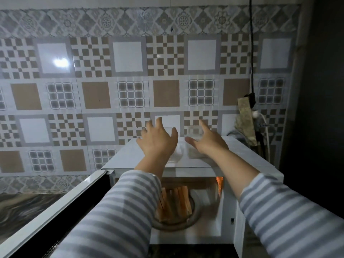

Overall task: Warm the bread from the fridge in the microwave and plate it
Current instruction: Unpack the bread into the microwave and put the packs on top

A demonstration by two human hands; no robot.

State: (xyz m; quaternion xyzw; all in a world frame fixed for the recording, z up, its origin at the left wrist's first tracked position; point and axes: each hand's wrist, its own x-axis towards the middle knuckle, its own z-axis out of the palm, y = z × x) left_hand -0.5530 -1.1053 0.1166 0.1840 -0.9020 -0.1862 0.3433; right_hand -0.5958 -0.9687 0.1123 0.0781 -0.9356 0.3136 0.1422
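Observation:
Several bread slices [176, 203] stand side by side on a round plate [196, 211] inside the white microwave [130, 155], lit orange from within. Its door [55, 211] hangs open to the left. Both of my hands are stretched out above the microwave's top. My left hand [158, 141] has its fingers spread over a clear container [176, 155] standing there. My right hand [208, 141] is open beside a second clear container [195, 133], with thumb and fingers either side of it. Whether either hand touches its container is unclear.
A patterned tiled wall [130, 71] rises right behind the microwave. At the right, a power strip [245, 116] with plugs hangs from a black cable [251, 53] near the microwave's back corner. A dark marbled countertop [22, 207] lies to the left, below the open door.

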